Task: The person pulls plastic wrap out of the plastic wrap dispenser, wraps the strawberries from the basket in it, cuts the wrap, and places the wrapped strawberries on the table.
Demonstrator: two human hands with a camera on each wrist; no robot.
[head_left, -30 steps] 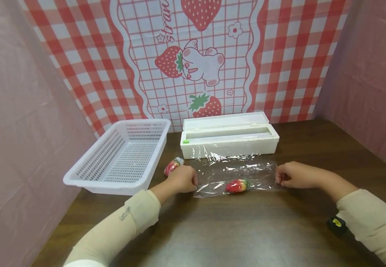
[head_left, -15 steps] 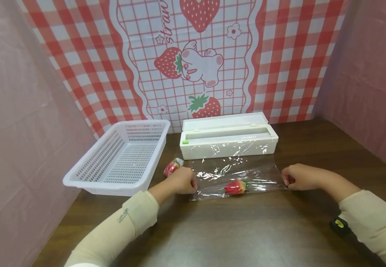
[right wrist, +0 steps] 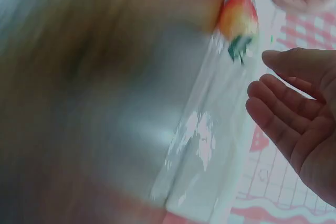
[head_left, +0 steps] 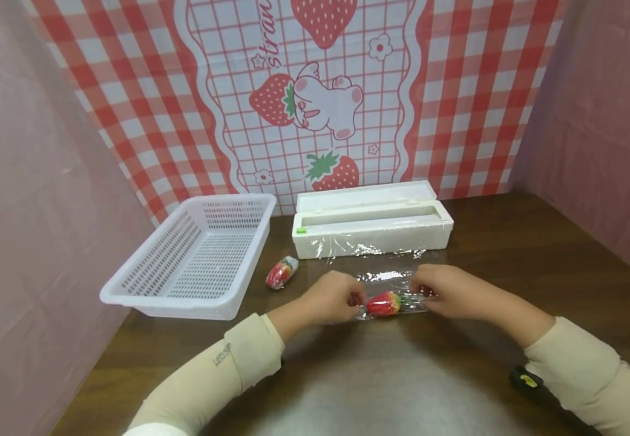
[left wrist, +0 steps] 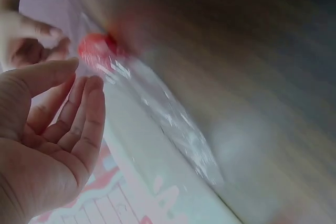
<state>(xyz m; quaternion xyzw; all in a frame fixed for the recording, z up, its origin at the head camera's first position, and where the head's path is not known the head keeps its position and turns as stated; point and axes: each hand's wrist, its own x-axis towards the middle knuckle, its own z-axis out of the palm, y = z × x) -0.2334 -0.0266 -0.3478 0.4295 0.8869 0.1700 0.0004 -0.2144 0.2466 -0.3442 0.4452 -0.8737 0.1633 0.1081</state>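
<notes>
A red strawberry (head_left: 383,304) with a yellowish top and green leaves lies on the table under clear plastic wrap (head_left: 391,278). My left hand (head_left: 336,297) is close on its left, at the wrap's front part. In the left wrist view a gap shows between thumb and loosely bent fingers, with nothing gripped. On the strawberry's leafy side is my right hand (head_left: 451,292). The right wrist view shows its thumb and fingers (right wrist: 281,121) apart and holding nothing. Whether either hand touches the wrap is unclear. The wrap runs back to a white dispenser box (head_left: 374,237) with its lid raised.
Another strawberry (head_left: 281,272), wrapped in film, lies left of the wrap. A white perforated basket (head_left: 184,307) stands at the left on the dark wooden table (head_left: 391,387). Behind hangs a red checked cloth (head_left: 467,109) with strawberry prints.
Both hands have left the wrap's front corners and moved inward, left hand to the right and right hand to the left, until close to the strawberry. The wrapped strawberry is now fully visible.
</notes>
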